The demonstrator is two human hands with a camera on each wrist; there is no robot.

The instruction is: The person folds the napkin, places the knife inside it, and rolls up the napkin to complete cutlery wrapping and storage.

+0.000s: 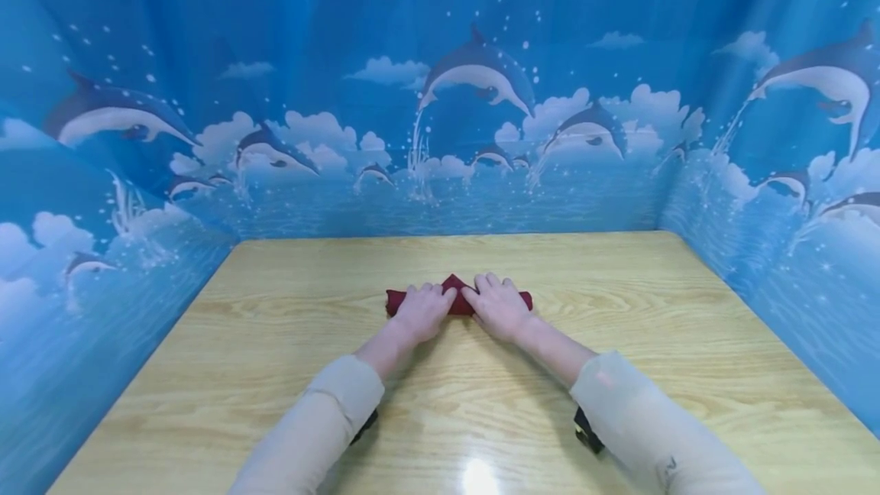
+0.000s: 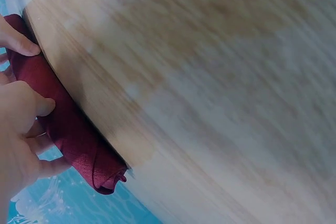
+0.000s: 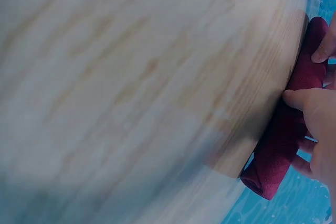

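Note:
A dark red cloth (image 1: 459,304) lies rolled into a tube across the wooden table, with a small pointed corner sticking up at its middle on the far side. My left hand (image 1: 424,312) grips the left half of the roll, thumb on the near side and fingers over the far side. On the right half, my right hand (image 1: 502,307) holds it the same way, the two thumbs close together. In the left wrist view the roll's end (image 2: 107,179) shows loose folded layers. The other end (image 3: 257,182) looks rounder in the right wrist view.
The light wood table (image 1: 440,396) stretches around the cloth on all sides. A blue curtain (image 1: 330,98) printed with dolphins and clouds hangs behind the table and along both sides. Dark wrist devices (image 1: 588,434) show under the pale sleeves.

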